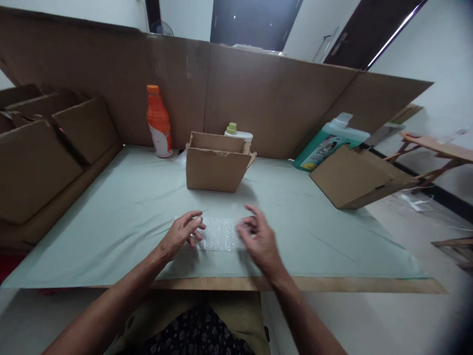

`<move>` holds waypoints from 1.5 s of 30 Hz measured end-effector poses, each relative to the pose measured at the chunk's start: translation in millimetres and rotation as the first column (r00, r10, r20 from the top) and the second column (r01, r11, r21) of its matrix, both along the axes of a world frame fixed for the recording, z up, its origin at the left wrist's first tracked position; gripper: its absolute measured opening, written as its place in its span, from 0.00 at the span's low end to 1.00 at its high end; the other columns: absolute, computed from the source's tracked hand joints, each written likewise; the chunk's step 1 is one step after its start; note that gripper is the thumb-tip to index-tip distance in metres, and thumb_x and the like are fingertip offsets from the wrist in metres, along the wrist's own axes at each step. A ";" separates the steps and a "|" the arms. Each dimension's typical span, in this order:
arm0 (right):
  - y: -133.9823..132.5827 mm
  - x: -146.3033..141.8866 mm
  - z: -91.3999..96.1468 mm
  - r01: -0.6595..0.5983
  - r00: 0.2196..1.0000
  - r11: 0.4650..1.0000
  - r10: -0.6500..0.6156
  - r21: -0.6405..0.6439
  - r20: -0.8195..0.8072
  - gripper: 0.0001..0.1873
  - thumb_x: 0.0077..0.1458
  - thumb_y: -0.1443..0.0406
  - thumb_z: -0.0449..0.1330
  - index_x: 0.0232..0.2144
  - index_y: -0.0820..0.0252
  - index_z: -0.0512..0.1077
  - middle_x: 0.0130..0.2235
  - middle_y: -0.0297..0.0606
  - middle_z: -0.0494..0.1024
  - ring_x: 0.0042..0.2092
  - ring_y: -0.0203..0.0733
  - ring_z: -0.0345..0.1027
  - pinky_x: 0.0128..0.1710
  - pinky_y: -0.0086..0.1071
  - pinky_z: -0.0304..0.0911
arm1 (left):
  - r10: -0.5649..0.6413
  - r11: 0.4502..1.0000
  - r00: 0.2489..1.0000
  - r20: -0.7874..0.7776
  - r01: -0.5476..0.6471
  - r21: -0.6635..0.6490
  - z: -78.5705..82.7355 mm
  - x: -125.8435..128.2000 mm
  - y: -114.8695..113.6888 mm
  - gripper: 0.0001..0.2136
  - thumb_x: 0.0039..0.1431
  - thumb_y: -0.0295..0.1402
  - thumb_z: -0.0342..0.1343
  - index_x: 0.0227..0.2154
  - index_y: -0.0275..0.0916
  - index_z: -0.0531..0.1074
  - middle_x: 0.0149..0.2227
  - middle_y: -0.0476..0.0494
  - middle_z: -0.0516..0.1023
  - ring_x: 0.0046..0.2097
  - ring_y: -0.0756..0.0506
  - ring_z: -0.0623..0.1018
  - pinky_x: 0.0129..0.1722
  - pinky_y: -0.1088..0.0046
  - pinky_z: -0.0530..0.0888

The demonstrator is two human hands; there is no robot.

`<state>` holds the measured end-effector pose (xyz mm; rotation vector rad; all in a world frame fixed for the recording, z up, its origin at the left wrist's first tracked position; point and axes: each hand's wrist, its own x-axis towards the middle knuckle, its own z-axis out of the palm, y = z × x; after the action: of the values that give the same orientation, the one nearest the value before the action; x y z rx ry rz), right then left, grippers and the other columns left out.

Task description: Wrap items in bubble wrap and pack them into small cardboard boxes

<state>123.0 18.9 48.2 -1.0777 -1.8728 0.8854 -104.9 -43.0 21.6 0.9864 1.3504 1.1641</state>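
A clear sheet of bubble wrap point(220, 233) lies flat on the pale green table top point(125, 207) near the front edge. My left hand point(182, 233) rests at its left end with curled fingers touching the sheet. At the right end, my right hand point(258, 237) hovers with its fingers bent loosely over the sheet's edge. Just behind the wrap stands a small open cardboard box point(216, 163). A white bottle with a green cap point(236, 132) stands right behind that box.
An orange bottle point(158, 121) stands at the back left. A green detergent jug point(328, 142) leans at the back right beside a tipped cardboard box point(354, 177). Flattened boxes point(44, 148) stack on the left. A tall cardboard wall point(258, 93) closes the back.
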 end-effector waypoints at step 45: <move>12.7 10.1 -80.8 -0.167 0.865 0.956 0.025 0.242 0.500 0.20 0.68 0.58 0.49 0.54 0.58 0.73 0.57 0.47 0.76 0.60 0.53 0.66 0.58 0.50 0.62 | 0.138 0.967 0.332 -0.933 0.160 0.200 -69.6 -52.9 -5.2 0.25 0.68 0.39 0.46 0.65 0.35 0.60 0.69 0.31 0.59 0.71 0.35 0.57 0.66 0.50 0.59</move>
<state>133.1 31.6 -32.5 -1.1076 -2.4082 0.3899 -157.8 -48.2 -48.0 2.0902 2.1126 0.6800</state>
